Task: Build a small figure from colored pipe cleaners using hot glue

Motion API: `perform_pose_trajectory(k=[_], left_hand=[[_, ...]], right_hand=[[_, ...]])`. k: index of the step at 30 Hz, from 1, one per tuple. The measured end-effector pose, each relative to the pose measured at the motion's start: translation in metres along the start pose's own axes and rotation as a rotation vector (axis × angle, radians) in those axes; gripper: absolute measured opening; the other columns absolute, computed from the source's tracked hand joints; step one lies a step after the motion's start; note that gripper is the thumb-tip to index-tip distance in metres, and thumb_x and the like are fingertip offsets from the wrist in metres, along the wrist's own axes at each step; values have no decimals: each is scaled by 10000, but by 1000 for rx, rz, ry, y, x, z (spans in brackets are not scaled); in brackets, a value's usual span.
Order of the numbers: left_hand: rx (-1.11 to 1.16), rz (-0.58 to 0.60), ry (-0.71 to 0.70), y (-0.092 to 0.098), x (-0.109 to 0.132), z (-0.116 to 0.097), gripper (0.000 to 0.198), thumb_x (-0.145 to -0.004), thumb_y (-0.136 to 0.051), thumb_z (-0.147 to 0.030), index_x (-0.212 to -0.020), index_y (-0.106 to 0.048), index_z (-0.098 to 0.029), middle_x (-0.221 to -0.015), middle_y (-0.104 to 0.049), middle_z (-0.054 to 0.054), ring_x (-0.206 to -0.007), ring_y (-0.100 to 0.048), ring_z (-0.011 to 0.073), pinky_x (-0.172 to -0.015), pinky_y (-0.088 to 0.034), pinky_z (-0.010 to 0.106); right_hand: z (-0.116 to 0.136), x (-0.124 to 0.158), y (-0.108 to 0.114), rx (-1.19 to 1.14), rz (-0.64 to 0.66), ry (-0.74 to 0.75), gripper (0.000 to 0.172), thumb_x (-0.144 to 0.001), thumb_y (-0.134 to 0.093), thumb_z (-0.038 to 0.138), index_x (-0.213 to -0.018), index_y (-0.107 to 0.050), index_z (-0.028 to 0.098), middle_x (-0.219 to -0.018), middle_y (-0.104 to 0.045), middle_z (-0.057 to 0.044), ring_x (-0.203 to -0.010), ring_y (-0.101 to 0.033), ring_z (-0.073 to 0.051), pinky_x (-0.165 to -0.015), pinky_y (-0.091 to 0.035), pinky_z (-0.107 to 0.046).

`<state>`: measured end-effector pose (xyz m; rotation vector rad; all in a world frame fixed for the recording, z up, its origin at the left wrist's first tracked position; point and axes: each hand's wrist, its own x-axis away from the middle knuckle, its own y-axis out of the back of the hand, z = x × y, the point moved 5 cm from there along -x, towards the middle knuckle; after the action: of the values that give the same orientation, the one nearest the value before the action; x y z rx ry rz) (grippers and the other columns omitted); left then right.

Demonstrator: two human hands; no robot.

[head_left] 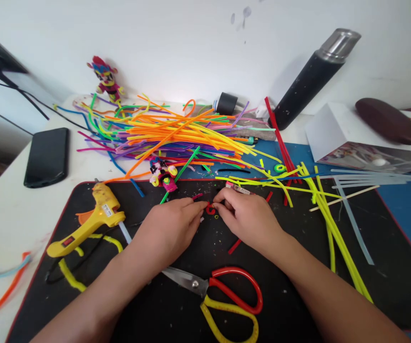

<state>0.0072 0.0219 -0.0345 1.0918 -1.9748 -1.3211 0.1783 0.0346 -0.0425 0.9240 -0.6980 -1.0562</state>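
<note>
A small curled piece of red pipe cleaner [210, 210] is between my fingertips, low over the black mat. My left hand [169, 228] has its fingers pressed together, their tips on the left side of the curl. From the right, my right hand [248, 214] pinches at it with thumb and forefinger. Just behind my left hand lies a small pipe-cleaner figure [164, 176] in magenta, yellow and blue. Scissors [194, 284] with red and yellow handles lie in front of my hands, their blade tips hidden by my left forearm.
A yellow glue gun [100, 214] rests on the black mat [284, 305] at left, near a phone [47, 157]. Behind is a heap of coloured pipe cleaners [177, 133]. Yellow-green pipe cleaners [334, 233] and clear glue sticks [373, 176] lie right. A thermos [313, 78] stands behind.
</note>
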Motion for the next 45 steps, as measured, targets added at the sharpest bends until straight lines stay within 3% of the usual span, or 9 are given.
perform_pose_trajectory(k=[14,45], left_hand=[[-76,4,-57,-3,0,-3,345,-1023,-542,-175,-1309,-734,-171,-981,-790,70,-861,-770,228,-713,-618,311],[12,-22,-27,-2,-1,0,309,-1025,-570,-191,-1285,-737,-183,-1056,-812,69,-905,-789,237,-782,-640,330]], right_hand=[[0,0,-1,6,4,-2,74,-994,-638,234,-1005,-711,232,-754,-723,6,-694,-648,-177,-626,-329,-285],[-1,0,0,3,-4,18,69,-992,-639,235,-995,-707,228,-732,-693,10,-673,-624,-167,-621,-330,-282]])
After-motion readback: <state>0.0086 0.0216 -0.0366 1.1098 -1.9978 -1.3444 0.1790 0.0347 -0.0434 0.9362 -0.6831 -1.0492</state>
